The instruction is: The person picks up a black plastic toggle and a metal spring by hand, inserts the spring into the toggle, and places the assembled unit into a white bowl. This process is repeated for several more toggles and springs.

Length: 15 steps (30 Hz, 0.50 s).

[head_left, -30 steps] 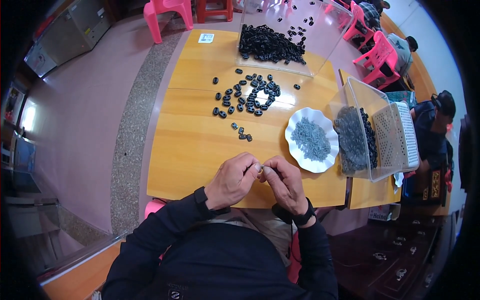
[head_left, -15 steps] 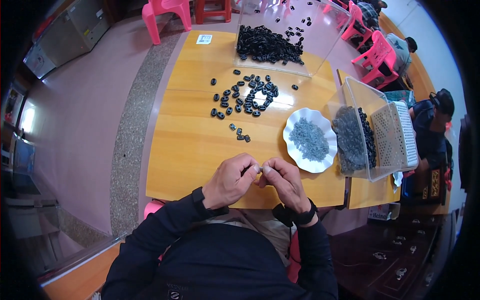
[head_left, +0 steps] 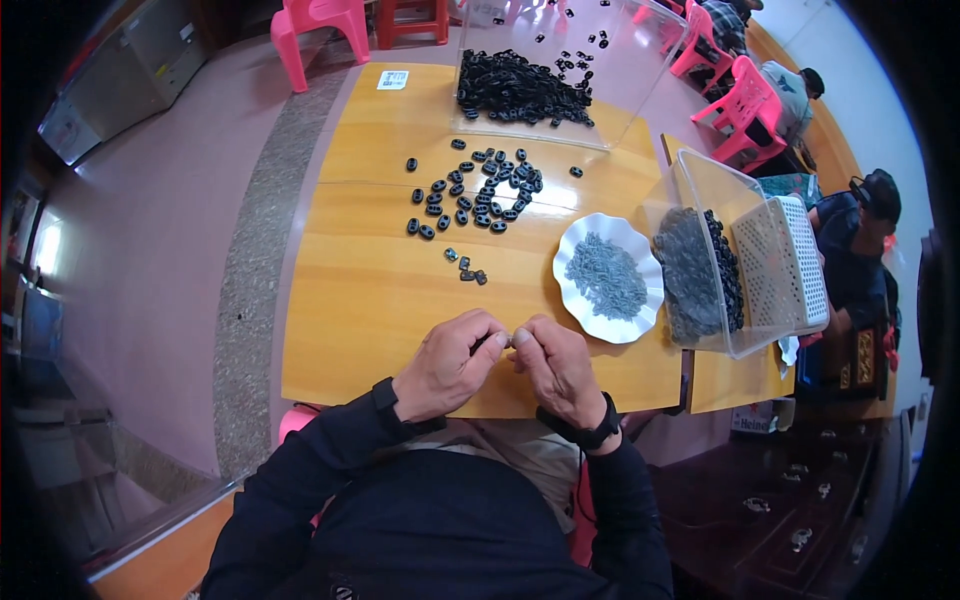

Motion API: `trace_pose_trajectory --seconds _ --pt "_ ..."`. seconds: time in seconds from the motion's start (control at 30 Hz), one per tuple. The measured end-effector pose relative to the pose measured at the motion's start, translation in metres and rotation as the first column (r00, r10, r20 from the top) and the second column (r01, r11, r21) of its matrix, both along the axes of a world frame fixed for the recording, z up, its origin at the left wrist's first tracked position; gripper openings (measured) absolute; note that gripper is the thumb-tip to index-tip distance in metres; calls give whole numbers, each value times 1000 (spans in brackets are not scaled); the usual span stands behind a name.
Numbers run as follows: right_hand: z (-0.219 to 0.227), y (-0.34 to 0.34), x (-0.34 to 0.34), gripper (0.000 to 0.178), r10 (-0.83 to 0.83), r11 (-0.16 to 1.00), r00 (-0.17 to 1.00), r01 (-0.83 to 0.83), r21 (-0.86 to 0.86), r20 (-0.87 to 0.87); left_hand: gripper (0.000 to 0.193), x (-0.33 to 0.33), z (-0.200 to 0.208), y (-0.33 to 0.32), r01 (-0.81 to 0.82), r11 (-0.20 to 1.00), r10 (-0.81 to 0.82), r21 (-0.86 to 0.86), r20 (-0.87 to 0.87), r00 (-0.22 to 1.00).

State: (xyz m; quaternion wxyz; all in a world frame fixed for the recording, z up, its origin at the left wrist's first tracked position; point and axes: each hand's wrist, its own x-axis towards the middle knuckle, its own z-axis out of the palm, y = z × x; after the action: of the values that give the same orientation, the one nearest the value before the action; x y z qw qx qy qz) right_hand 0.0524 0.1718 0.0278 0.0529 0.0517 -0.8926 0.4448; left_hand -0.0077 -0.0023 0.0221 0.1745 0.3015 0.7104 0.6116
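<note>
Close together over the near part of the table (head_left: 350,340), my left hand (head_left: 452,366) and my right hand (head_left: 556,368) are both closed, with thumbs and fingers pinched. Their tips almost meet at something tiny, mostly hidden by the fingers. Just beyond them lies a small group of dark pieces (head_left: 466,276). Farther off, many loose black oval pieces with two holes (head_left: 463,216) are scattered. To the right of my right hand stands a white wavy-rimmed plate (head_left: 568,300), heaped with small grey translucent slips (head_left: 608,276).
A clear bin (head_left: 625,118) with a black heap (head_left: 520,88) stands at the far edge. Another clear bin (head_left: 738,338), holding dark pieces and a white perforated basket (head_left: 806,262), is at the right. A person (head_left: 860,235) sits beyond it. Pink chairs (head_left: 748,105) stand farther back.
The view has shifted slightly, so the table's contents sit a little farther left. My fingertips have drawn slightly apart, with both hands still pinched.
</note>
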Motion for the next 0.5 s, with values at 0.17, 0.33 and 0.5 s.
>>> trace_pose_trajectory --seconds 0.17,0.33,0.5 --pt "5 -2 1 24 -32 991 998 38 -125 49 11 0 2 0 2 1000 -1 -13 70 998" --pt "6 -5 0 27 -88 945 981 137 -295 174 14 2 -1 1 19 999 -19 31 -12 1000" --pt "-2 2 0 20 -207 903 971 235 -359 116 15 1 0 2 45 999 -43 26 -65 997"
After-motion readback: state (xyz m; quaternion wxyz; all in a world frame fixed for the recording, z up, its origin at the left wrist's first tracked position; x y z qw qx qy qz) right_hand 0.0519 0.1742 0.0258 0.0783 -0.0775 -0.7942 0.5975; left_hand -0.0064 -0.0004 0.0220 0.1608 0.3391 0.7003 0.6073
